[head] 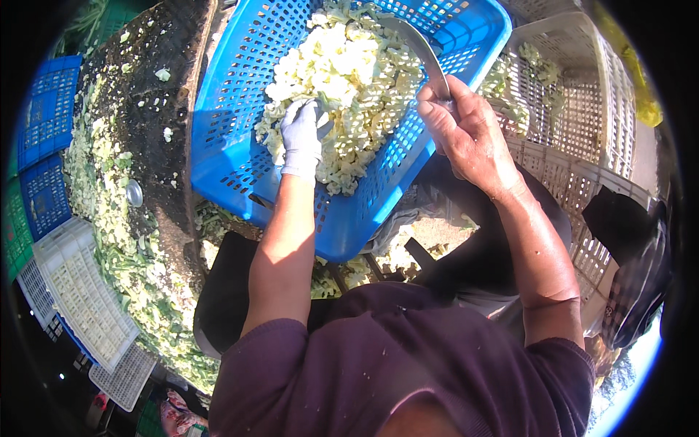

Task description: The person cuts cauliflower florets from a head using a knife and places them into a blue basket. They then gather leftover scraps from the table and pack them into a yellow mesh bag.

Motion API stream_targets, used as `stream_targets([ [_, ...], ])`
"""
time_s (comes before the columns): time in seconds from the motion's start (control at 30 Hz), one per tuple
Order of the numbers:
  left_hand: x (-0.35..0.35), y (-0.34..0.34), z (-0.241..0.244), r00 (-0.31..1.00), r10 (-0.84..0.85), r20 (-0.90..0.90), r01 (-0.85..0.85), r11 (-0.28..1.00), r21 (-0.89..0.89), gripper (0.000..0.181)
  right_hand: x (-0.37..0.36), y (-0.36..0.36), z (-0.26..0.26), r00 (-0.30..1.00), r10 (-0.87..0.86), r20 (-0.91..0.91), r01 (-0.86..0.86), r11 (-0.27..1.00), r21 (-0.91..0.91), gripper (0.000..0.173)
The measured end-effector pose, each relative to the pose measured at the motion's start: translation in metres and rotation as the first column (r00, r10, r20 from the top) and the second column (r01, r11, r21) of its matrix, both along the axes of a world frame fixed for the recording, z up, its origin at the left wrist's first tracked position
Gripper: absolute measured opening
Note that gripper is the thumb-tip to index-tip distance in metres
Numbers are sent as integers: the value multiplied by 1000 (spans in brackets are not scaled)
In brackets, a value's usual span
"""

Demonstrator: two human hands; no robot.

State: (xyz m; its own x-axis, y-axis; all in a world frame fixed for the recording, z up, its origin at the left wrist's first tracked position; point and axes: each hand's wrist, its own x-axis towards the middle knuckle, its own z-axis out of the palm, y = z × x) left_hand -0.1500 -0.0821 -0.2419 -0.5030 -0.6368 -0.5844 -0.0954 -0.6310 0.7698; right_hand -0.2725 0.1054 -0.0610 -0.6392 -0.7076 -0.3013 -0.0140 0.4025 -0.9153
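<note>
A blue perforated plastic crate [349,240] stands in front of me, holding a heap of pale cauliflower florets [338,158]. My left hand [301,134], in a light grey glove, reaches into the crate. Its fingers touch a large sunlit cauliflower piece [333,65] at the top of the heap; whether they grip it is hard to see. My bare right hand [472,131] is closed around the handle of a knife with a curved metal blade [420,46]. The knife is over the crate's right side, its blade reaching up and left across the florets.
White plastic crates [587,98] stand to the right, one with cauliflower trimmings [540,68]. Left of the blue crate is a dark, scrap-strewn surface [158,109] with a small metal can or lid [134,193]. Blue crates [46,114] and white crates [82,289] line the far left.
</note>
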Motion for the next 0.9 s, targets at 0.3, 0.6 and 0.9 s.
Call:
stream_targets([
  [0.3,-36,25,-3,990,-90,107,103,987,-123,36,-9,-1,21,952,-248,176,278,945,-171,18],
  [0.6,-146,68,-50,597,-359,718,617,-368,-696,45,-44,28,41,759,-564,326,652,659,-376,20],
  [0.9,-208,47,-116,567,-411,714,633,-336,-697,30,-53,30,26,730,-554,400,675,675,-297,18],
])
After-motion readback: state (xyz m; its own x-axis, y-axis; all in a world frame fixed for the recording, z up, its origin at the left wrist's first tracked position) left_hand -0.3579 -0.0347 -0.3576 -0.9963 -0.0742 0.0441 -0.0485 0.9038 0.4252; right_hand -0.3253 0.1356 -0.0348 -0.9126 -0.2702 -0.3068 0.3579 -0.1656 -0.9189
